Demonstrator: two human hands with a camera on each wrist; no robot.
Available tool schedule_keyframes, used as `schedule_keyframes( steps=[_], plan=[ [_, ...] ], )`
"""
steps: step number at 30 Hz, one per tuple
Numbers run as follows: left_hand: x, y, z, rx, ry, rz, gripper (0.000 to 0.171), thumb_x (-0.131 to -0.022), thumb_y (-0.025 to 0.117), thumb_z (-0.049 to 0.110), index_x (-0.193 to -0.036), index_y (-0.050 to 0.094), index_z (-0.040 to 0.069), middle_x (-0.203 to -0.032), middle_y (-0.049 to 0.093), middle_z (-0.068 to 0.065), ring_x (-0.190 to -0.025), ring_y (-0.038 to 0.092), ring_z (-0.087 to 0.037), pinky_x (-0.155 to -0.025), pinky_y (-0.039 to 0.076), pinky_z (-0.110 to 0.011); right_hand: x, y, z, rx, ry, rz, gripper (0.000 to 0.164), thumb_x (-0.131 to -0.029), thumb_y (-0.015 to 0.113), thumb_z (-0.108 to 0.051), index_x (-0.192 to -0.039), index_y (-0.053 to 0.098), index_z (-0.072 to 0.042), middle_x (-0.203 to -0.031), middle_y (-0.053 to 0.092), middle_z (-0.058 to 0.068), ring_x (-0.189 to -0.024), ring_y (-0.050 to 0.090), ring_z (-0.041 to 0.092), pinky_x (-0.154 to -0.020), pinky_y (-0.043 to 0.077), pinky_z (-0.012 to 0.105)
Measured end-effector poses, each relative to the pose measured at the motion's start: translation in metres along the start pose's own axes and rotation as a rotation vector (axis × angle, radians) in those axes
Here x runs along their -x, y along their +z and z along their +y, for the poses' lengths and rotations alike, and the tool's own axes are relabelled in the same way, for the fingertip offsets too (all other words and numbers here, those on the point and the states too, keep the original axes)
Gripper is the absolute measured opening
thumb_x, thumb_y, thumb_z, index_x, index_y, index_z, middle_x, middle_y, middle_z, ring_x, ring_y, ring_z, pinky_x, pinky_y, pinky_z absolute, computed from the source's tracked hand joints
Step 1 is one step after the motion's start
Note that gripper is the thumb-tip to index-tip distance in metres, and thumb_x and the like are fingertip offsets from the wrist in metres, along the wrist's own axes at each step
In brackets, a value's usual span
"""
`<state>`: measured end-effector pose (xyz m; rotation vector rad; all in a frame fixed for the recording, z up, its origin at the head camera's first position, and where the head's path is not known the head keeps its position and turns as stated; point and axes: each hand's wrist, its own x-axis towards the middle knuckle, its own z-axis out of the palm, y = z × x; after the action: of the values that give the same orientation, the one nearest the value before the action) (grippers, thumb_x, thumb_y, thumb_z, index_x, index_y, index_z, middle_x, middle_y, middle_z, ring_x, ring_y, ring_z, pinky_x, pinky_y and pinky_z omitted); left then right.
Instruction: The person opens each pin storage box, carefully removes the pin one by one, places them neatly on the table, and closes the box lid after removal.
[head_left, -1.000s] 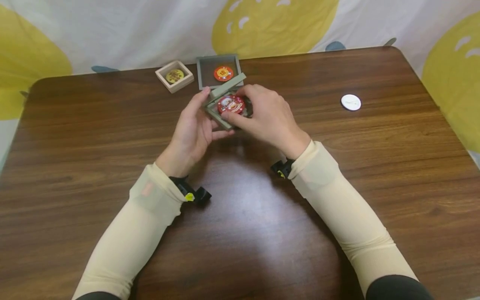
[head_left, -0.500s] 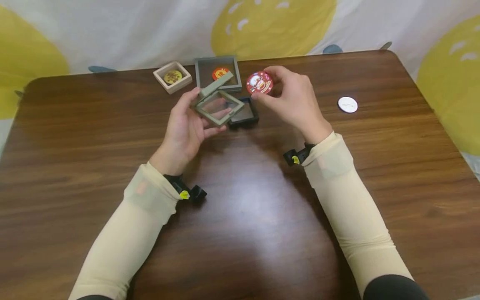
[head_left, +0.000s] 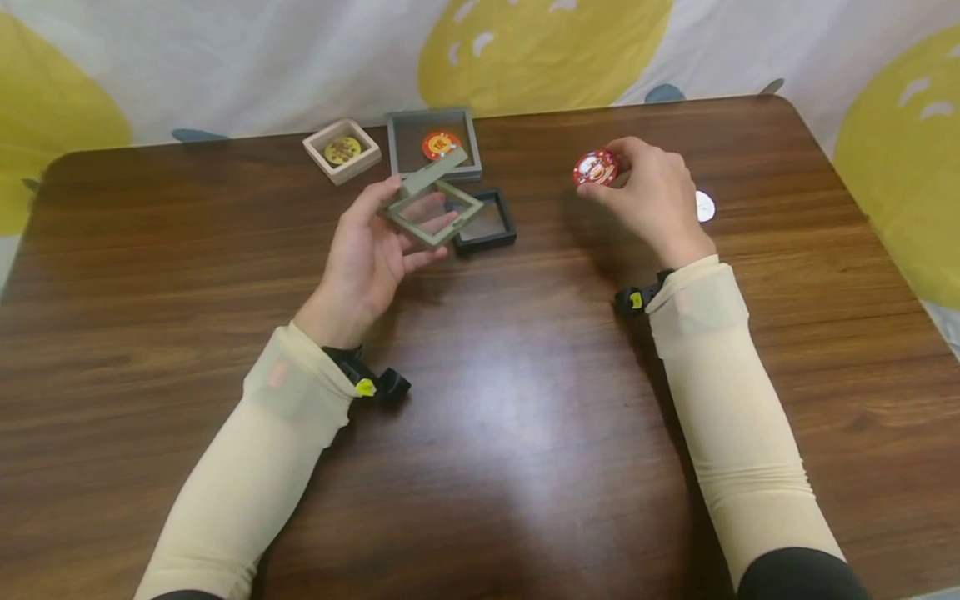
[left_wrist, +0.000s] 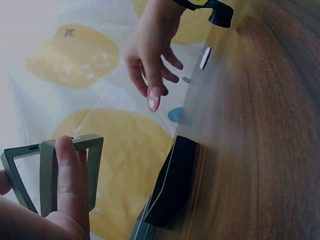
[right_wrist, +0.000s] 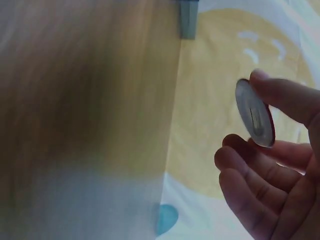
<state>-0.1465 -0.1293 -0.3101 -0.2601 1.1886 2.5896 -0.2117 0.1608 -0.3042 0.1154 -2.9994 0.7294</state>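
My left hand (head_left: 360, 262) holds a small olive-green hinged display frame (head_left: 410, 229), its lid swung up and clear film across the opening. In the left wrist view the two halves of this frame (left_wrist: 48, 175) stand apart in a V, with a finger along one side. Over to the right, my right hand (head_left: 660, 200) pinches a round red button badge (head_left: 596, 169) with a cartoon print by its edge, raised above the table. The right wrist view shows the silver back of the badge (right_wrist: 254, 114) with its pin, between thumb and fingertips.
A black frame (head_left: 487, 242) lies just beyond the left hand. Behind it are a grey frame (head_left: 393, 146) with an orange-red badge (head_left: 439, 146) and a pale wooden box (head_left: 352, 172) with a yellow badge (head_left: 342, 150). Right of the right hand, a white disc (head_left: 704, 206) lies partly hidden.
The right hand has lifted the red badge away from the green frame and carried it to the right. The left hand keeps hold of the frame, nearly still; the black frame has come into sight.
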Motion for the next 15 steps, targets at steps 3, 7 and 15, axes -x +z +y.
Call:
schedule_keyframes(
  steps=[3,7,15],
  plan=[
    [0.0,0.0,0.0,-0.003,-0.007,0.0,0.016,-0.098,0.048,0.023,-0.1,0.06,0.012,-0.111,0.068,-0.013,-0.088,0.071,-0.023,-0.063,0.057,-0.033,0.0,-0.003,0.01,-0.01,0.026,0.034,0.057,-0.083,0.072,-0.03,-0.133,0.051,-0.011,-0.12,0.067,0.016,-0.101,0.067,0.031,-0.089,0.048,0.051],
    [-0.001,0.0,-0.001,-0.001,-0.018,-0.02,0.015,-0.098,0.047,0.02,-0.101,0.059,0.011,-0.103,0.071,-0.011,-0.086,0.071,-0.023,-0.062,0.058,-0.032,-0.001,-0.004,0.019,-0.011,0.045,0.059,0.054,-0.085,0.07,-0.019,-0.134,0.05,-0.012,-0.119,0.067,0.019,-0.101,0.066,0.034,-0.088,0.049,0.052],
    [-0.001,-0.002,-0.002,-0.008,-0.004,-0.04,0.014,-0.097,0.048,0.017,-0.106,0.056,0.009,-0.1,0.071,-0.011,-0.084,0.072,-0.023,-0.062,0.058,-0.031,-0.001,-0.004,0.017,-0.002,0.018,0.057,0.052,-0.084,0.07,-0.018,-0.132,0.052,-0.012,-0.114,0.068,0.02,-0.099,0.066,0.035,-0.087,0.048,0.053]
  ],
)
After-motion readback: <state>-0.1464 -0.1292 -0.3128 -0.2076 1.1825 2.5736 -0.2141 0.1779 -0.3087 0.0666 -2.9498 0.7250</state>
